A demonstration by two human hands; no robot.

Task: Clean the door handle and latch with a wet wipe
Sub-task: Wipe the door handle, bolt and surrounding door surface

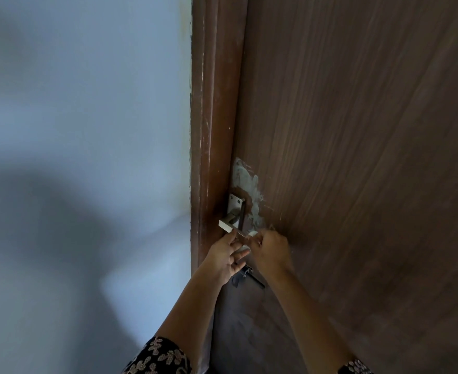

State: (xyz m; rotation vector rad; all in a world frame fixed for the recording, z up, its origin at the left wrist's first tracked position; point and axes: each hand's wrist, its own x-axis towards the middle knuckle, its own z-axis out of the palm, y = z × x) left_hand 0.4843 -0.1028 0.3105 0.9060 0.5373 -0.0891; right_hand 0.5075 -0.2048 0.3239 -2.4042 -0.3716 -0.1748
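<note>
A silver lever door handle (pixel 229 224) juts from its metal plate (pixel 236 205) on a brown wooden door (pixel 357 130). Just below it, my left hand (pixel 226 256) reaches up with fingers spread, its fingertips touching the lever's underside. My right hand (pixel 271 251) is curled into a fist at the lever's right end, and a small bit of white wet wipe (pixel 252 234) shows at its fingers. Lower down, a dark sliding latch (pixel 245 276) sits on the door, partly hidden by my left wrist.
A patch of pale filler or scraped paint (pixel 245 179) marks the door above the handle. The brown door frame (pixel 211 130) runs down on the left, with a light blue wall (pixel 87 130) beyond it. Patterned sleeves show at the bottom.
</note>
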